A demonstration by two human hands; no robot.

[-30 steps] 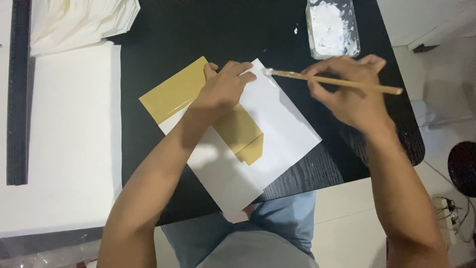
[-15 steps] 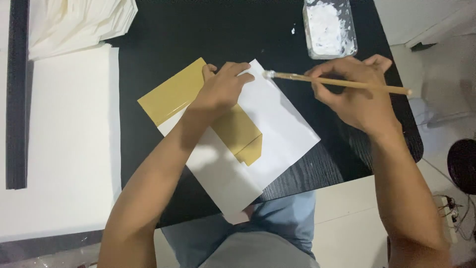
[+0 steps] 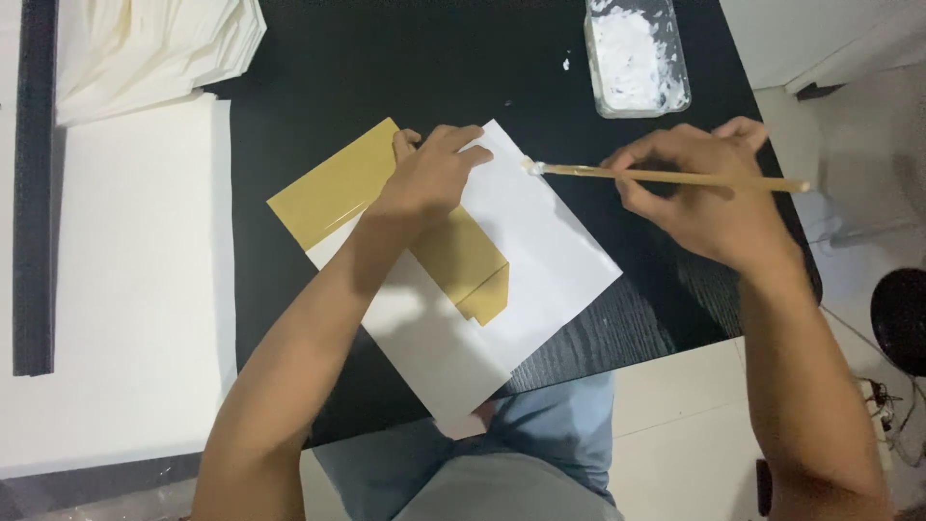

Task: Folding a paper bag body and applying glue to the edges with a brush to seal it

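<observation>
One brush (image 3: 666,177) lies level, tip pointing left.

White sheet (image 3: 559,260) under gold paper (image 3: 333,188); black table (image 3: 405,68), wood-grained; clear tub (image 3: 637,56) of white paste; tan brush (image 3: 666,177).

**Bare arms, blue jeans**

Both forearms are bare to the frame's edge, with no sleeves, watch or rings showing. The left hand (image 3: 424,178) and right hand (image 3: 704,207) wear no gloves. Light blue jeans (image 3: 521,453) cover the lap.
</observation>
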